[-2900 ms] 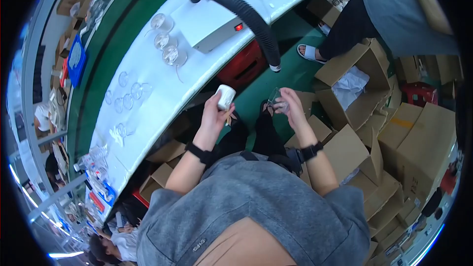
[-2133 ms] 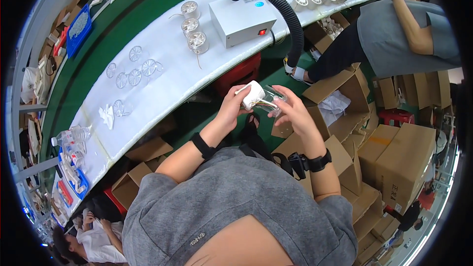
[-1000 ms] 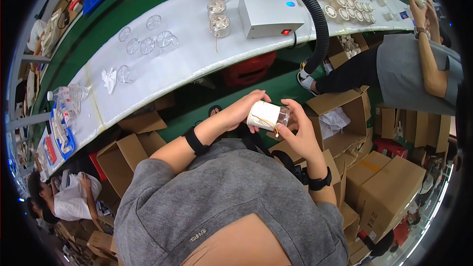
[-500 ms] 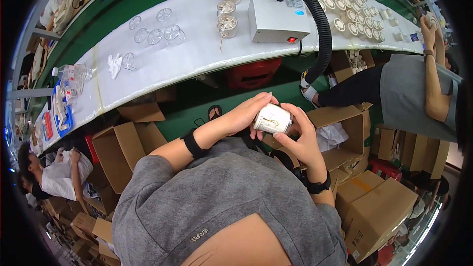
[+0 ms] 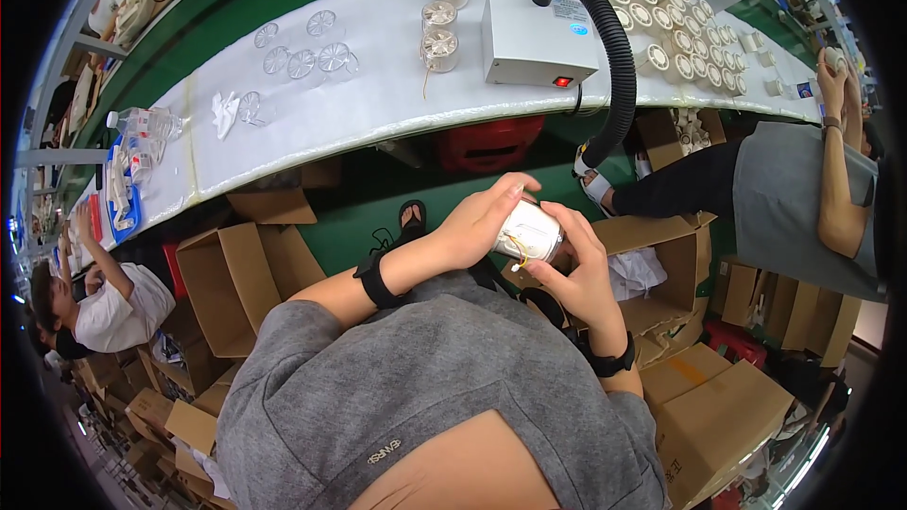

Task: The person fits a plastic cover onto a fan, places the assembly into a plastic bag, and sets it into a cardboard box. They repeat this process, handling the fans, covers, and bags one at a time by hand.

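The left hand [image 5: 484,219] and right hand [image 5: 584,269] hold a white cylindrical housing [image 5: 529,227]. A black corrugated hose [image 5: 623,66] arches from a grey box [image 5: 529,42].

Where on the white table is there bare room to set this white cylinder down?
Bare: the white table between the clustered clear cups and three wired cups, and its front strip below them. Crowded: right of the black hose, with white-topped cups, and the left end, with bottles.

"Which way could the left hand [image 5: 480,219] reach across the surface [image 5: 312,127]?"
"Through the gap between the clear cups [image 5: 300,63] and the three wired cups [image 5: 439,15]."
"Farther right?"
"Blocked: grey box [image 5: 529,49], black hose [image 5: 622,66] curving down beside it, then crowded white-topped cups [image 5: 682,42]."
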Demonstrator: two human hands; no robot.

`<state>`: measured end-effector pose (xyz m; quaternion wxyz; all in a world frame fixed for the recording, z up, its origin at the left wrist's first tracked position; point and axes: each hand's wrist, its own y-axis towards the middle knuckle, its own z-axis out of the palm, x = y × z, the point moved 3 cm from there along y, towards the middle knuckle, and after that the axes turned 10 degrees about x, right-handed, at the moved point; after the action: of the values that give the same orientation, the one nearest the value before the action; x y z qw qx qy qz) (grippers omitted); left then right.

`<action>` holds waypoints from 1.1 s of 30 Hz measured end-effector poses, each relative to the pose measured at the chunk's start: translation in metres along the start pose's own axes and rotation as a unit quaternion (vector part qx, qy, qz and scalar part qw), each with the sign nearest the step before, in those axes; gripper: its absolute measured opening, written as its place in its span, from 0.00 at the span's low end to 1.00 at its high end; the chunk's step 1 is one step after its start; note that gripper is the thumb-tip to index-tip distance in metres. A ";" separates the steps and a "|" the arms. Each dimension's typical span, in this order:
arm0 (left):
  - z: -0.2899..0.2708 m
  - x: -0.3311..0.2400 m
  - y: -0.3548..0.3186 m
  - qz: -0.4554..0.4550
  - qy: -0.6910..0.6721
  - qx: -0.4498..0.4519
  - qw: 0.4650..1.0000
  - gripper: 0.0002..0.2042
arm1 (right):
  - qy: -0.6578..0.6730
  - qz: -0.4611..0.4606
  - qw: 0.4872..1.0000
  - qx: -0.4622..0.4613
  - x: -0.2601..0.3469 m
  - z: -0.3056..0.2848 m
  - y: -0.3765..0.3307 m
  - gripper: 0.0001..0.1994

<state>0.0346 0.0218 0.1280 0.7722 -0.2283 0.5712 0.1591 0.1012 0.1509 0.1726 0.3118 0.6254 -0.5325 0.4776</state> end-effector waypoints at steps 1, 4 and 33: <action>0.002 -0.001 0.002 0.000 0.000 -0.001 1.000 0.22 | -0.028 -0.016 0.999 -0.003 0.001 0.000 0.001 0.27; 0.005 -0.012 0.005 0.134 0.001 -0.067 0.989 0.24 | -0.088 -0.061 0.994 -0.023 0.007 0.003 0.000 0.28; -0.288 -0.021 -0.068 0.089 -0.556 -0.065 0.824 0.19 | -0.319 0.107 0.929 -0.154 -0.010 0.019 0.361 0.40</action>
<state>-0.1703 -0.1889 0.0893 0.9247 -0.0988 0.0513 0.3639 -0.2415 0.0519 0.1139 0.1656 0.6283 -0.7346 0.1955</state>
